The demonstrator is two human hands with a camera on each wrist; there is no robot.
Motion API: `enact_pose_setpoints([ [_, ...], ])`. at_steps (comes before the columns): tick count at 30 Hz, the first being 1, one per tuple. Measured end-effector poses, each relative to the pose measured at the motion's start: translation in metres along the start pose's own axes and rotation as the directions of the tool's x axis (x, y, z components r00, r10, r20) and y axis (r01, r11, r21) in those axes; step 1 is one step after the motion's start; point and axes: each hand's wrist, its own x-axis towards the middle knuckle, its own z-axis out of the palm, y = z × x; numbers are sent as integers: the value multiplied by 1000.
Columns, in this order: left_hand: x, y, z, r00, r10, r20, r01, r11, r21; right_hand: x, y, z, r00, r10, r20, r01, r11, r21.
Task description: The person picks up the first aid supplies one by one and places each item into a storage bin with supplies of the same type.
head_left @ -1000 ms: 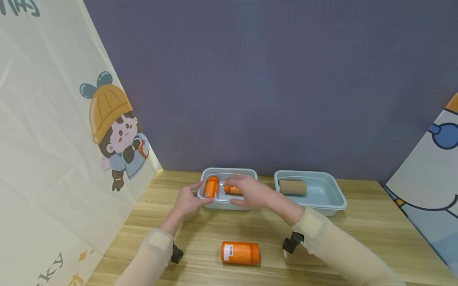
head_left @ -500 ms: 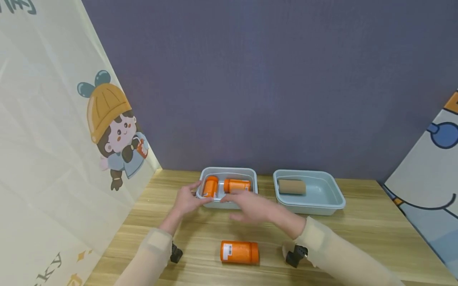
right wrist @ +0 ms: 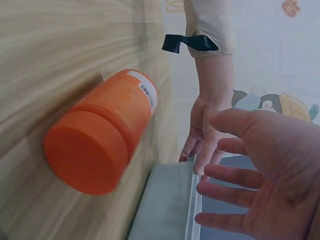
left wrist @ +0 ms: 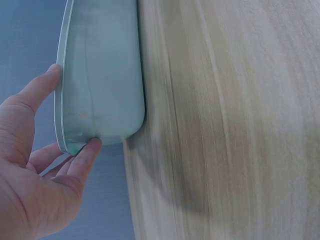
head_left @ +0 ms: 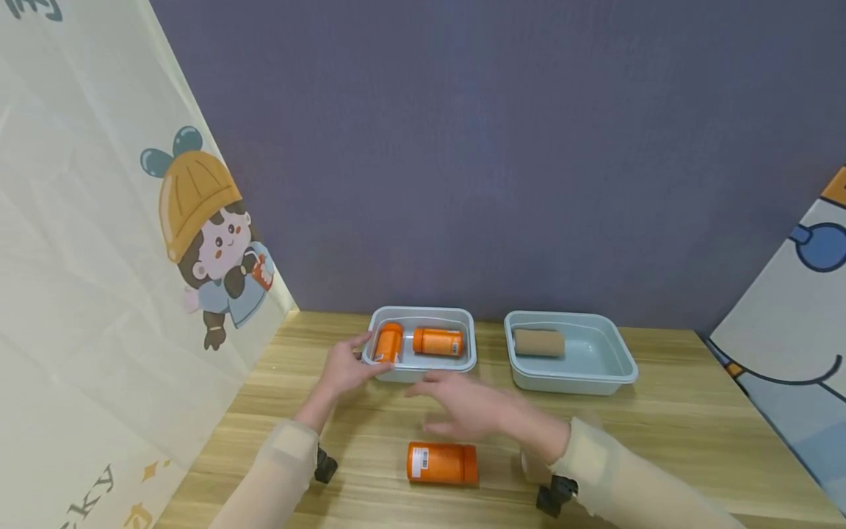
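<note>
My left hand (head_left: 346,367) holds the near left corner of a pale blue plastic box (head_left: 423,375); in the left wrist view the thumb lies on its rim and the fingers curl around the corner. Inside lie two orange capped bottles, one lengthwise (head_left: 388,343) and one sideways (head_left: 439,342). My right hand (head_left: 465,404) hovers in front of that box, fingers spread and holding nothing. Just below it on the table, a third orange bottle (head_left: 441,463) with a white barcode label lies on its side, its cap pointing right.
To the right stands a second pale blue box (head_left: 571,383) containing a brown cardboard roll (head_left: 539,342). Another tan object (head_left: 530,468) sits mostly hidden beneath the right wrist. A dark blue-grey wall (head_left: 463,162) rises behind the wooden table (head_left: 284,375).
My right hand has drawn back out of the left box toward the front, leaving the sideways bottle lying inside in full view. The left hand keeps its place at the corner.
</note>
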Motion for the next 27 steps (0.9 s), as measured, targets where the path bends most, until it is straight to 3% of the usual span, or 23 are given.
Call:
enact_pose_setpoints([
  [7,1,1,-2,1000,-7,-2,7,1000,11,-4,-1,11,999,-44,-14,44,998,-34],
  [15,0,2,-2,1000,-11,4,11,1000,19,-10,-7,19,999,-31,33,33,998,-60],
  [27,0,2,-1,1000,-2,-7,2,1000,25,-19,-10,46,996,-62,66,66,995,-70],
])
